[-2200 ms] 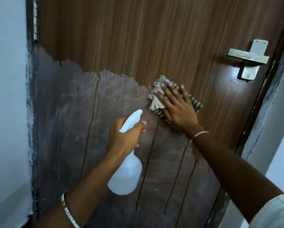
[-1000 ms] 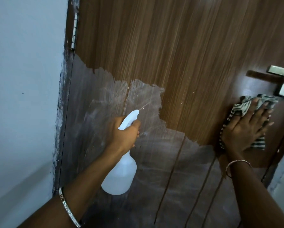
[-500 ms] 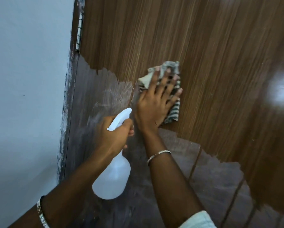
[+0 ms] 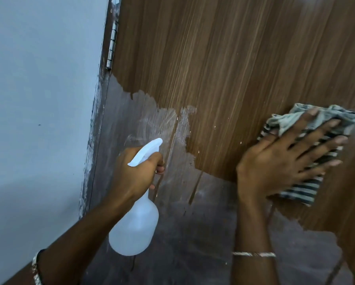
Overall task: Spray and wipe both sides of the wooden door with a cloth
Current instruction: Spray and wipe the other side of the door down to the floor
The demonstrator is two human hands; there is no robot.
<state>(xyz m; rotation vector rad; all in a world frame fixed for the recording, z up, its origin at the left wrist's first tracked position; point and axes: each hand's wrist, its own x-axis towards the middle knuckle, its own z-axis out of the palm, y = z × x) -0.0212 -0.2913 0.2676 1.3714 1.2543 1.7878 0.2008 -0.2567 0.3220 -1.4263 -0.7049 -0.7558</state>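
**A:** What are the fingers of the right hand (image 4: 279,161) doing?

**B:** They are lying straight and spread apart, and they are pressing the striped cloth (image 4: 308,191) flat against the door (image 4: 234,58). They are not curling around it. The cloth is bunching a little above the fingertips, at the right edge of the view, on the brown part of the wood.

**A:** And the left hand (image 4: 131,173)?

**B:** Its fingers (image 4: 160,167) are wrapping around the neck of the white spray bottle (image 4: 135,229), under the trigger head. The nozzle is pointing up and to the right, towards the door. The body of the bottle is hanging below the hand.

**A:** How is the door looking around the hands?

**B:** The upper part is showing clean brown grain. The lower part is showing a dull grey film (image 4: 193,233) with a ragged edge, and thin brown streaks are running down through it. The right hand is lying just on this border.

**A:** What is standing further out?

**B:** A metal hinge (image 4: 112,44) is sitting on the left edge of the door, beside a pale wall (image 4: 39,99). A thin bracelet (image 4: 253,254) is showing on the right wrist.
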